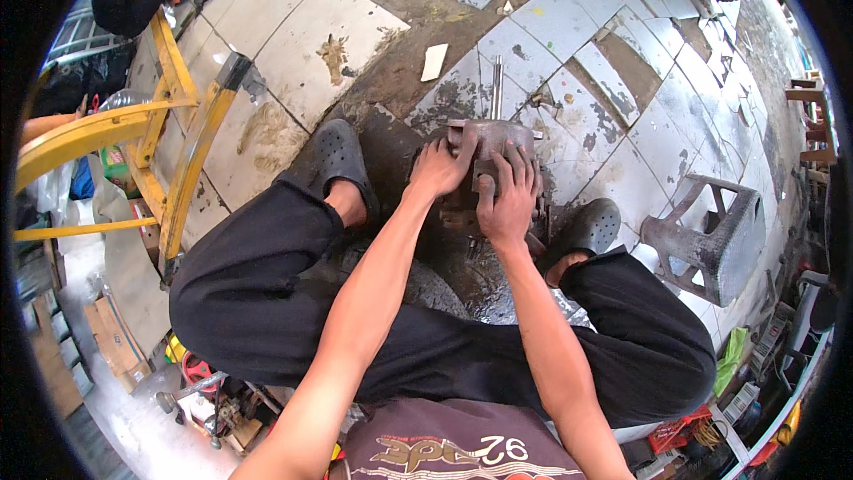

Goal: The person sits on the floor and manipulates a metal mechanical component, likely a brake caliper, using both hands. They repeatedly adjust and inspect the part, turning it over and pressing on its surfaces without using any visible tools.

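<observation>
Gripping apparently greasy metal housing (pixel 494 144), both hands (pixel 475 187)

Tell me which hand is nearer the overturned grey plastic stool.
Right. The right hand rests on the metal part, on the side toward the stool; the left hand grips the part's far side.

A metal machine part (pixel 491 147) is sitting on the tiled floor (pixel 293 27), between the person's two clogs: one clog (pixel 340 160) is lying to its left, the other (pixel 586 227) to its right and nearer the person. A shaft (pixel 497 84) is sticking out behind the part. The left hand (pixel 437 169) is resting on the part's left side, the right hand (pixel 509 204) on its near side. A plastic stool (pixel 706 236) is standing well to the right of the part, a metal frame (pixel 169 124) well to its left.
</observation>
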The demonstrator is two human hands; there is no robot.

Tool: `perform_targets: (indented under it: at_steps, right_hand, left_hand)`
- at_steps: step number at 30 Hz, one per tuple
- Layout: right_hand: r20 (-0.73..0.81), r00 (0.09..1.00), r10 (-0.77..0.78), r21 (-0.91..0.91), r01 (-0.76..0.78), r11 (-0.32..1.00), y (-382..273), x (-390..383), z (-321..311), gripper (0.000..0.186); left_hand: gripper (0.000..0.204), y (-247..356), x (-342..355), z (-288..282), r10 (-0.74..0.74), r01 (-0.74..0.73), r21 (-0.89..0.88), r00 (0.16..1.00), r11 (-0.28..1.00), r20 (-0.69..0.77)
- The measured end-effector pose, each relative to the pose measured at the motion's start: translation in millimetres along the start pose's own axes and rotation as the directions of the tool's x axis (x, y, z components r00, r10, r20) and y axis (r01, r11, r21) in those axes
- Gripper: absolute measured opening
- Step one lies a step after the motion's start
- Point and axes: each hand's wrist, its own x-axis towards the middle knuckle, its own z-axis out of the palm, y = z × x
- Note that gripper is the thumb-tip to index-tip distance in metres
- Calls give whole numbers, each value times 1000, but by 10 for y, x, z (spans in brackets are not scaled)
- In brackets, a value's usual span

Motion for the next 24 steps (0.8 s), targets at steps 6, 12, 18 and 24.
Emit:
perform_targets:
  at_steps: [6, 12, 18, 24]
  right_hand:
    - [-13, 1000, -9, -2, 9, 1000, -70, 28, -12, 42]
    - [-10, 1000, -1, -1, 1, 1000, -36, 29, -27, 42]
    - [-15, 1000, 20, 15, -20, 1000, -2, 12, 8, 42]
    - [-30, 1000, -5, -6, 4, 1000, -9, 6, 6, 40]
  left_hand:
    - [106, 88, -39, -248, -6, 11, -46, 995, 999, 98]
    - [100, 271, -221, -312, -13, 13, -7, 1000, 1000, 12]
    - [101, 231, -281, -209, 29, -27, 28, 995, 999, -99]
    - [93, 156, -258, -115, 16, -14, 39, 999, 999, -52]
